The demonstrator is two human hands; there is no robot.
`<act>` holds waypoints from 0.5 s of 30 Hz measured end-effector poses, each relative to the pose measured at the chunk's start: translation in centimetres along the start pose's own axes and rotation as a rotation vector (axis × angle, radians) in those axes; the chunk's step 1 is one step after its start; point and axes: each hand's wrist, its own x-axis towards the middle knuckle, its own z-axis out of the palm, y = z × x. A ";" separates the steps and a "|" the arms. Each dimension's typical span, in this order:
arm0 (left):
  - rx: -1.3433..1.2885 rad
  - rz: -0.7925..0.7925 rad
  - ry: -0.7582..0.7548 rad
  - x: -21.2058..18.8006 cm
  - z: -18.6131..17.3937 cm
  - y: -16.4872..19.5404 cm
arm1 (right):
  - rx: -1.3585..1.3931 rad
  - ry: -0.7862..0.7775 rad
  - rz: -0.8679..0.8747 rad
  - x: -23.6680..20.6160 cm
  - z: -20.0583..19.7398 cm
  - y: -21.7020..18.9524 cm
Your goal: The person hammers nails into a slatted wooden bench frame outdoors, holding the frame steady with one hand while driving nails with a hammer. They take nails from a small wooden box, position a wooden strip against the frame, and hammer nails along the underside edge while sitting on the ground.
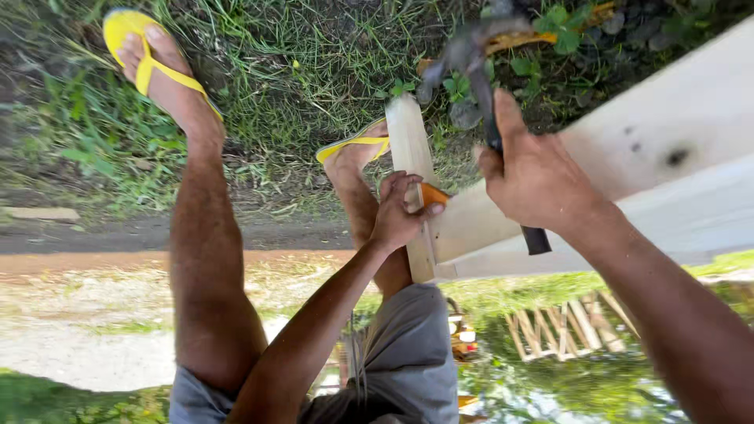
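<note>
Condition of hands: the right hand (538,180), right of centre, is closed in a fist round the dark handle of a hammer (503,133). The hammer's head is blurred near the top edge. The left hand (399,210), at centre, curls its fingers over the edge of a narrow board (408,137) and pinches a small orange object (433,194) against it. What that object is cannot be told.

Location: the narrow board stands across the end of a wide pale plank (675,133) that runs to the upper right.

Risks, as judged:
- The left fingers sit just beside the likely strike area, so a glancing blow could land on them.
- The hammer head is blurred, which suggests fast motion and a smaller margin for error.
- A sandalled foot (357,145) lies just behind the narrow board, toes bare. A dropped hammer or a slipping board could hit it.
- The narrow board appears to be held by hand alone, so it may shift under a blow.

Surroundings: a second foot in a yellow sandal (145,55) at upper left, grass (298,71) across the top, a dirt path (94,235) at left and a wooden fence (565,326) at lower right.
</note>
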 end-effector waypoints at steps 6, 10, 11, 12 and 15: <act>-0.255 0.112 0.134 -0.9 -1.3 9.4 | 0.587 0.537 -0.071 -12.6 1.3 1.7; -0.138 0.251 0.055 -3.9 -0.9 15.8 | 0.806 0.693 0.027 -20.7 5.0 4.6; -0.055 0.308 0.050 -5.1 -0.4 17.0 | 0.821 0.764 -0.027 -22.3 6.2 5.6; 0.029 0.367 0.048 -6.4 0.0 18.2 | 0.834 0.837 -0.081 -23.6 7.3 6.4; 0.273 0.390 -0.004 -10.7 1.9 21.1 | 0.842 0.757 0.031 -26.8 10.6 9.2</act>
